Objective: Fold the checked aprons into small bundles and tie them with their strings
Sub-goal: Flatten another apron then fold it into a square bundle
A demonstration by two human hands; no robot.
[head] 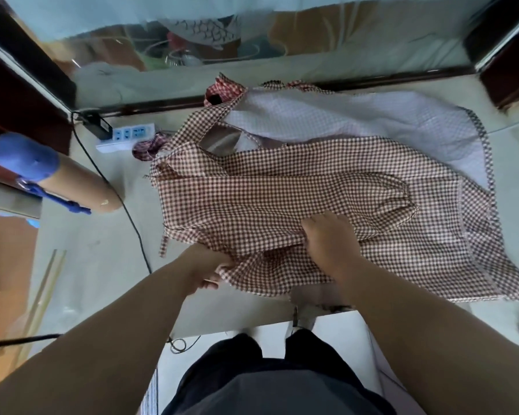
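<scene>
Gingham all over the place: a thin, rumpled red-brown-and-white checked apron (282, 187) lies spread across the pale glossy tabletop (102, 265), with its straps at the far left and the cloth creased into soft ridges. The left hand (207, 271) has its fingers curled round the near hem and is bunching it up off the surface. The right hand (330, 244) sits palm-down on the middle of the cloth, fingers fairly straight and pressing beside a fold rather than gripping. Behind it, partly underneath, a second apron (372, 121) lies pale, quilted-looking side up, with checked trim along the edge. Off to the left are a white power strip with blue sockets (129, 134), a thin black cable (132, 223) and a brown cardboard tube with a blue cap (78, 187).
</scene>
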